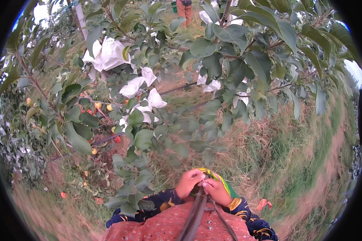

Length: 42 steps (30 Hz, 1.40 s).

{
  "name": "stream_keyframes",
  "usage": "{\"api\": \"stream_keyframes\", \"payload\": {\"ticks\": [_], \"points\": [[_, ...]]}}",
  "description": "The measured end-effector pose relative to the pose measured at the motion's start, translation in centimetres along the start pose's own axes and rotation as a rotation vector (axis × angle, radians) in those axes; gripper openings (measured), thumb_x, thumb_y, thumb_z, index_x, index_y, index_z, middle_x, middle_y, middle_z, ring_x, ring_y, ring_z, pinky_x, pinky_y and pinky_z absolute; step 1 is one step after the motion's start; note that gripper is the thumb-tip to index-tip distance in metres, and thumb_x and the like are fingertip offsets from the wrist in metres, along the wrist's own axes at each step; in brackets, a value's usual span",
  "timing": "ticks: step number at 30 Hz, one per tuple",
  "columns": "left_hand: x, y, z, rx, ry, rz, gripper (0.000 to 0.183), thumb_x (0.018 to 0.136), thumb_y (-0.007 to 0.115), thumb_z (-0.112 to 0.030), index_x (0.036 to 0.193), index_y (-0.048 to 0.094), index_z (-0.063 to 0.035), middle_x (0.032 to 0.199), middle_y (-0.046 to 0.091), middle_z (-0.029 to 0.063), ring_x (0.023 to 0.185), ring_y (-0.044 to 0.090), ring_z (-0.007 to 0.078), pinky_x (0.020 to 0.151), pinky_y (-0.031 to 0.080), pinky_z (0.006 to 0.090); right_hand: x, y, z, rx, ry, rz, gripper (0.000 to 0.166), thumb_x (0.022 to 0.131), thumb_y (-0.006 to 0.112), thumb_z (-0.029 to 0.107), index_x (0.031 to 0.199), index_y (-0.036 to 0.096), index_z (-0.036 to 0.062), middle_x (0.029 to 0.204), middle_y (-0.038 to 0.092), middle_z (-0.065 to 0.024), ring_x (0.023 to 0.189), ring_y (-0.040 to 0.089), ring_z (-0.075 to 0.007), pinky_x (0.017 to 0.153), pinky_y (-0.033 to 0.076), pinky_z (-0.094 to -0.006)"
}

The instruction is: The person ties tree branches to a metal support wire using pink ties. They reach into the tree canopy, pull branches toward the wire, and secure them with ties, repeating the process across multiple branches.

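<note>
My left hand [189,184] and my right hand [217,190] meet in front of my body, fingertips together at the top of a dark strap [196,212] that runs down over a red patterned garment. Both hands are pinched on something small at the strap's upper end; I cannot tell exactly what it is. A yellow and green bag [226,184] shows just beyond and beside the hands. Leafy fruit-tree branches hang ahead, with white fruit bags [113,54] on them at the upper left and more white bags [143,105] lower, near the middle.
A person in orange trousers [184,12] stands beyond the branches. Dark lines [181,88] cross behind the leaves. A leafy shoot [144,140] hangs close to my left sleeve. Small yellowish fruits [109,107] show at left. Red scraps [264,204] lie on the grass.
</note>
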<state>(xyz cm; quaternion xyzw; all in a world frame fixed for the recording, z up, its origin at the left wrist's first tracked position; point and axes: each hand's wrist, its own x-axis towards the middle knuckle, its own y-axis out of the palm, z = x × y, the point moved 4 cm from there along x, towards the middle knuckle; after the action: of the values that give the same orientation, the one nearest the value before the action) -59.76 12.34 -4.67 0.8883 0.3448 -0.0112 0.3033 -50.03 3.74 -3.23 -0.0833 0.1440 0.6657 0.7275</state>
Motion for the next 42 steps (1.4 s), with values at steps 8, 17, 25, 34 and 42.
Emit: {"api": "stream_keyframes", "payload": {"ticks": [8,17,25,34,42], "points": [[1.8,2.4,3.1,0.05,-0.109,0.001,0.01,0.087,0.054,-0.011,0.086,0.053,-0.0014,0.079,0.055,0.004,0.069,0.051,0.0095,0.062,0.041,0.0215,-1.6,-4.0,-1.7,0.004,-0.024,-0.029,0.022,0.092,0.045,0.018,0.097,0.062,0.0039,0.062,0.048,0.0023,0.057,0.043,-0.0061,0.053,0.037,-0.0209],[5.6,8.6,6.2,0.053,-0.194,0.063,0.009,0.088,0.053,-0.011,0.088,0.052,-0.0017,0.076,0.054,0.0035,0.068,0.049,0.0095,0.061,0.041,0.0217,-4.3,-10.6,-3.3,0.222,-0.021,-0.063,0.022,0.093,0.041,0.013,0.096,0.06,0.0015,0.063,0.052,-0.0014,0.057,0.047,-0.0084,0.056,0.039,-0.0211],[8.7,14.7,8.4,0.116,-0.23,0.047,0.012,0.089,0.054,-0.014,0.09,0.055,-0.0019,0.076,0.053,-0.0009,0.065,0.046,0.0043,0.058,0.038,0.0184,-7.2,-16.4,-2.2,0.386,0.066,-0.118,0.021,0.092,0.042,0.015,0.095,0.058,0.0018,0.062,0.053,-0.0018,0.054,0.045,-0.0082,0.052,0.035,-0.0201],[12.4,19.2,11.8,0.131,-0.209,0.081,0.019,0.09,0.052,-0.016,0.101,0.054,-0.0005,0.083,0.056,0.0003,0.073,0.049,0.0054,0.067,0.041,0.0195,-10.9,-23.9,3.6,0.254,-0.16,-0.193,0.019,0.087,0.045,0.015,0.085,0.061,0.0032,0.073,0.054,-0.001,0.059,0.048,-0.0089,0.055,0.04,-0.023],[14.9,23.9,12.9,0.202,-0.119,0.014,0.026,0.09,0.052,-0.017,0.109,0.054,0.0,0.094,0.058,0.0016,0.078,0.05,0.0054,0.067,0.04,0.0198,-10.9,-29.8,1.4,0.178,-0.173,-0.112,0.025,0.09,0.042,0.018,0.087,0.063,0.0051,0.074,0.053,0.0002,0.062,0.046,-0.0089,0.057,0.038,-0.0229]]}}
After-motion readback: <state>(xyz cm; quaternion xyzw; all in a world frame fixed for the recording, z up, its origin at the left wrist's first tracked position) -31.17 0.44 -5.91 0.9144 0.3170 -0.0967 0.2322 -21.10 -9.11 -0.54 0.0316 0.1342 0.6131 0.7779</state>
